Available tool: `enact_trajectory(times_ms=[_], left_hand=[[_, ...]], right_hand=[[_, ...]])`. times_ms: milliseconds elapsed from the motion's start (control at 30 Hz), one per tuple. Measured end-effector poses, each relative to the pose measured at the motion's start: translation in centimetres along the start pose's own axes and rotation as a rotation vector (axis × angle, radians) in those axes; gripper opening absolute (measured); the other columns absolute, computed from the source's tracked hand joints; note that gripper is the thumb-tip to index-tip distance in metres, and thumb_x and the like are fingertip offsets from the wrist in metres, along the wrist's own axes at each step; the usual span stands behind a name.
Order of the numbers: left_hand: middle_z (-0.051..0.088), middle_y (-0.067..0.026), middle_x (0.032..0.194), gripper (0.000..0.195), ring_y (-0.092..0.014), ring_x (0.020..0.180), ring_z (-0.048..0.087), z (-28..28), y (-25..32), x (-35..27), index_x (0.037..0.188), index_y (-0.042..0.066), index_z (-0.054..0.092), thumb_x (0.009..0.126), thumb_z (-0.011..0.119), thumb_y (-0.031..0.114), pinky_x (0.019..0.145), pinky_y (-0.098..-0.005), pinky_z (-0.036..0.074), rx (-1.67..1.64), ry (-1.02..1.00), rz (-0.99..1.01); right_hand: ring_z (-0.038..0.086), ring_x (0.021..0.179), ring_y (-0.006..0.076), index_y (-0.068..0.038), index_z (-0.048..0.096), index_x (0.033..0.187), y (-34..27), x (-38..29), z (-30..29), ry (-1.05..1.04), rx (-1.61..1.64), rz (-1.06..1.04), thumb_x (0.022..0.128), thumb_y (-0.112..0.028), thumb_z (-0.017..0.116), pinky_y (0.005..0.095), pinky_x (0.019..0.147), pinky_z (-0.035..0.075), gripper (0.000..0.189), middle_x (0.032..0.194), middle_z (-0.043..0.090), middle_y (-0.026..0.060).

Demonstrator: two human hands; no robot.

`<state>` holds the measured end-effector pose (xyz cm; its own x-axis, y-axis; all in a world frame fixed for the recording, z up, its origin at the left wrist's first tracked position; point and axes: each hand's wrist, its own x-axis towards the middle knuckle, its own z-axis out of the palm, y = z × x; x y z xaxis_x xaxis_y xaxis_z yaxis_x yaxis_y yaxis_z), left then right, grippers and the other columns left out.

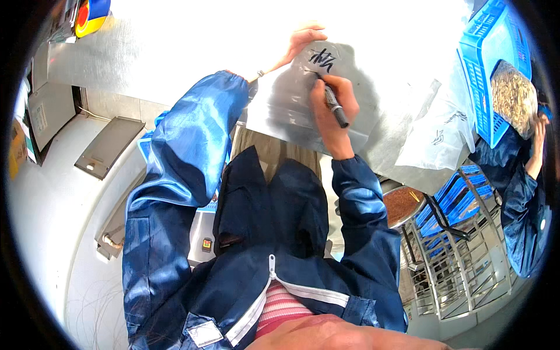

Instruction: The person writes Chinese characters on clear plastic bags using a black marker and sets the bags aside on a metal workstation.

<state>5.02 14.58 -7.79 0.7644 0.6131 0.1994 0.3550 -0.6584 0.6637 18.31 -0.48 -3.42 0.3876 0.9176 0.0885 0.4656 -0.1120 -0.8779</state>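
My right hand grips a dark marker pen, its tip pointing at a clear plastic bag that lies flat on the metal table. Black handwriting stands on the bag just beyond the pen tip. My left hand rests at the bag's far left edge; the fingers are partly washed out by glare, and whether they pinch the plastic is unclear. To the right, more plastic bags with black marks lie near the table's edge.
A blue plastic crate stands at the right, where another person's hand touches a filled clear bag. Below are a metal rack and a pan of reddish-brown material. A tape roll sits far left on the steel table.
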Motion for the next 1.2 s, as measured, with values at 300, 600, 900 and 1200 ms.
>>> enact_trajectory(times_ms=[300,600,900,1200], left_hand=[[0.056,-0.0087,0.136,0.032,-0.029,0.128,0.051,0.9,-0.6,0.1,0.124,0.013,0.06,0.094,0.055,0.004,0.105,-0.0393,0.046,-0.112,0.035,0.019],[0.055,-0.0101,0.135,0.032,-0.029,0.131,0.047,1.1,-0.7,-0.1,0.123,0.01,0.061,0.093,0.056,0.002,0.11,-0.0401,0.041,-0.206,0.018,0.007],[0.056,-0.0098,0.135,0.031,-0.029,0.131,0.048,0.2,-0.4,0.0,0.122,0.01,0.062,0.093,0.056,0.001,0.108,-0.0388,0.042,-0.165,0.031,0.018],[0.056,-0.0095,0.135,0.032,-0.029,0.127,0.051,0.8,-0.7,-0.1,0.122,0.009,0.062,0.091,0.058,0.0,0.106,-0.0372,0.045,-0.209,0.083,0.072]], right_hand=[[0.06,0.064,0.0105,-0.003,0.063,0.094,-0.1,-0.3,-0.3,-0.007,0.002,0.081,0.084,-0.008,0.072,0.0257,0.061,0.049,0.015,0.075,0.064,0.0073],[0.061,0.063,0.0126,-0.003,0.064,0.092,-0.3,-0.9,-0.1,-0.035,0.017,0.049,0.083,-0.007,0.072,0.0271,0.061,0.05,0.013,0.076,0.063,0.0082],[0.057,0.058,0.0098,-0.003,0.064,0.093,-0.1,-1.1,0.1,0.034,0.044,0.128,0.083,-0.007,0.072,0.0256,0.057,0.048,0.013,0.069,0.06,0.0057],[0.058,0.058,0.0109,-0.003,0.063,0.089,-0.6,-1.3,-0.5,0.056,0.06,0.181,0.082,-0.01,0.072,0.0268,0.057,0.049,0.013,0.069,0.062,0.0079]])
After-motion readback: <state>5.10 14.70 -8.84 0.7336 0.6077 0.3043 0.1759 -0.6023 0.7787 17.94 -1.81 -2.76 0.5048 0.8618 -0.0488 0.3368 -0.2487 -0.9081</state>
